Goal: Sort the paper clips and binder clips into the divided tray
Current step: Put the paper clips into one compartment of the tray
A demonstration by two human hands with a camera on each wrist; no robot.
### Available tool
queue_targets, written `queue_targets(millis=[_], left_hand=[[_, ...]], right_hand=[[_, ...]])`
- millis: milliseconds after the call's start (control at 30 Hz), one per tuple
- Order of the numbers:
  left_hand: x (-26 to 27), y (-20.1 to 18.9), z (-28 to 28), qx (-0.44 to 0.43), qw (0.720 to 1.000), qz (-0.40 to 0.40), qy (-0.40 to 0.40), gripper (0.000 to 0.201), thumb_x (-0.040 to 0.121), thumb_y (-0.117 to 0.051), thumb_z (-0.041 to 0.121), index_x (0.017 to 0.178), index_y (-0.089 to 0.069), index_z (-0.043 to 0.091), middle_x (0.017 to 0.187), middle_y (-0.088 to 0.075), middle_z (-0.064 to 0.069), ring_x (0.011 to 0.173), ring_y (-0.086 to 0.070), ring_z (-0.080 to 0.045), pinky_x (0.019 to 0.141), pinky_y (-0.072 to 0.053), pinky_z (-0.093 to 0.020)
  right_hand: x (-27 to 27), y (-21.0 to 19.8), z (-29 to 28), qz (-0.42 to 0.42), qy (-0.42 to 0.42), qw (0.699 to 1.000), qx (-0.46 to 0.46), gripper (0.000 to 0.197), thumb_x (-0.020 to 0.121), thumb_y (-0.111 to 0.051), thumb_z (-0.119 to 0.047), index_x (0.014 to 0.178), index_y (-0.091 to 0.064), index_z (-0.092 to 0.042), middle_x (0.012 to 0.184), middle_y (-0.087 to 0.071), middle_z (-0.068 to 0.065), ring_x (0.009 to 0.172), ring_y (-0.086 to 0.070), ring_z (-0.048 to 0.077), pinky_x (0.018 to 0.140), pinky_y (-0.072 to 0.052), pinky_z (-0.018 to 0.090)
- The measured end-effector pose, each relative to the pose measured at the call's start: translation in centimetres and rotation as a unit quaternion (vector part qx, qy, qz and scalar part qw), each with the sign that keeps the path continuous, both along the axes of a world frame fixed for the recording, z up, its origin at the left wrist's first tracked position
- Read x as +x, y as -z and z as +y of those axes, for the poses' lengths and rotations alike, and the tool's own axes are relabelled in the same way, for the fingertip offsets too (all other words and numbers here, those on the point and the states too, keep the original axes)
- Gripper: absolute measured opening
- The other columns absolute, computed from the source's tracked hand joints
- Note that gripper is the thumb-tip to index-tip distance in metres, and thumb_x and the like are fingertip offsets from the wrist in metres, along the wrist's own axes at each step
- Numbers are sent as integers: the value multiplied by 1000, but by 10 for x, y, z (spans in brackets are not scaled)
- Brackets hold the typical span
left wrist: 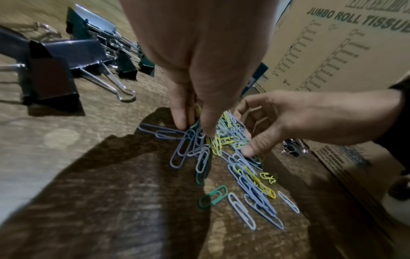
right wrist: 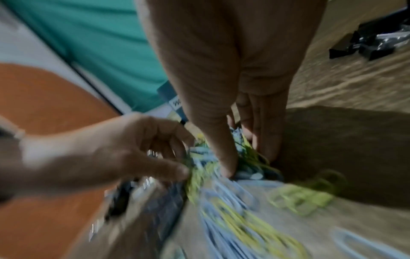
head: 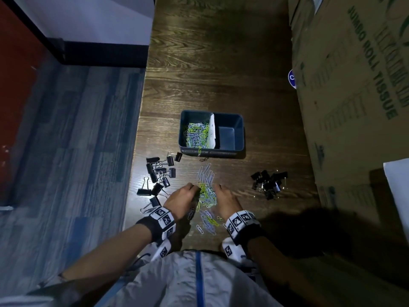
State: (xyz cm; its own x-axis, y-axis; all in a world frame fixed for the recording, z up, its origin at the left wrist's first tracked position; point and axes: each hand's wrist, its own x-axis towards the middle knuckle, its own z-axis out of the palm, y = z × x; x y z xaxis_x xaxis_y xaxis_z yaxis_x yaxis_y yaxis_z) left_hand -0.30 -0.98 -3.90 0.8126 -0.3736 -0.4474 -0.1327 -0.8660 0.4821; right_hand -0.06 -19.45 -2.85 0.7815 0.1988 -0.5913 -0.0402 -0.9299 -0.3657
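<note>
Paper clips [head: 207, 191] in blue, yellow-green and green lay in a loose heap on the wooden table [head: 210, 69] just in front of the person, between both hands. The left hand [head: 182, 199] had its thumb and fingers curled down into the left side of the heap, pinching a bunch of clips; the right hand [head: 225, 199] did the same from the right, its fingertips [left wrist: 249, 149] dug in among the clips.

By my judgement the sort was partly done. The divided tray [head: 240, 138], a dark blue bin with a white paper divider [head: 212, 131], already held a good pile of coloured clips in its left compartment, while its right compartment looked empty. One clip hung over the tray's near rim and a few lay on the table just before it. No binder clip had reached the tray: one group of large black binder clips [head: 158, 173] lay scattered to the left of the heap, and a tighter cluster of smaller binder clips [head: 269, 181] lay well apart to the right.

A large cardboard box [head: 354, 85] printed "JUMBO ROLL TISSUE" stood along the table's right side, near the smaller cluster. Nothing lay between the heap and the tray except stray clips.
</note>
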Motion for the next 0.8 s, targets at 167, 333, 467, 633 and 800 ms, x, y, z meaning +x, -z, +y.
queue_targets(millis=[167,333,467,633,800], left_hand=[[-11,-12,0,64,996,-61,-20,77,78,-61,66,132,-40,15,124,-44,-5,111,-49,-24,81,-50,-39],[-29,2,-9,211,977,-24,28,146,51,-51,94,151,13,8,160,4,-14,138,-20,-30,109,-28,-49],[-18,4,-11,151,987,-54,-13,126,65,-65,75,153,-3,9,144,-30,-14,121,-36,-28,98,-41,-41],[-4,-4,-6,41,998,-43,4,61,86,-69,25,137,-39,11,122,-43,-11,109,-50,-28,78,-52,-38],[0,-5,-4,1,999,-38,-18,32,86,-60,1,116,-56,10,107,-55,-8,90,-61,-28,75,-48,-32]], right_hand=[[26,-9,8,-49,-11,998,-25,90,67,-85,-18,139,-32,-23,136,-37,6,122,-41,27,99,-44,42],[45,-8,13,21,-137,989,-41,110,76,-78,-32,158,-5,-36,166,9,-11,149,-6,31,117,-23,55],[20,-2,9,-2,-219,974,-58,106,75,-81,-44,156,-15,-30,166,4,-2,149,-11,34,118,-23,56],[-5,3,2,-94,-151,983,-35,71,78,-80,-32,137,-42,-26,137,-38,5,126,-43,30,97,-49,44],[4,-1,0,-93,-76,992,23,41,83,-75,-17,120,-57,-19,121,-52,6,110,-57,29,89,-52,45]])
